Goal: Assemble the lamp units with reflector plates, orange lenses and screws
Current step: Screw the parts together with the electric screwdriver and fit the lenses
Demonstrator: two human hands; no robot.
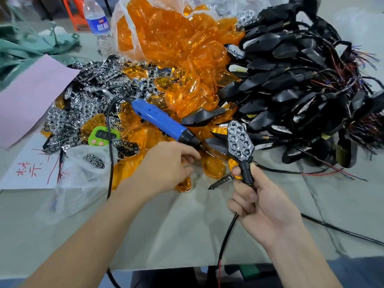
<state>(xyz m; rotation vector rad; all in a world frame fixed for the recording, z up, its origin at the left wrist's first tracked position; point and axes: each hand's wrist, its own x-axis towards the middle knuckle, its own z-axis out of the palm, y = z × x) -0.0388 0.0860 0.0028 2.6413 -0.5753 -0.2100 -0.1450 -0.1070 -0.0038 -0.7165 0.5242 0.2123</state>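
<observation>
Right hand [259, 204] raised, grip curled round the black stem of 1 lamp unit [243, 163], held upright with a reflector plate [239, 140] seated in it; left hand [166, 165] reaches palm-down over loose orange lenses [214, 167] on the surface [187, 225] beside the blue screwdriver [162, 121], fingertips blurred, grip unclear; a clear bag [124, 15] holds more lenses; another holds screws [94, 160].

Bright translucent orange on the lenses [176, 48], glossy black across the housing heap [291, 84]. Chrome reflector plates [83, 104] glitter with a hexagon-cell pattern, the same silver honeycomb on the black lamp unit [240, 142]. Blue screwdriver [158, 119], black at the nose. Lime-green timer [101, 136], pink buttons. Red handwriting on white paper [31, 154].
</observation>
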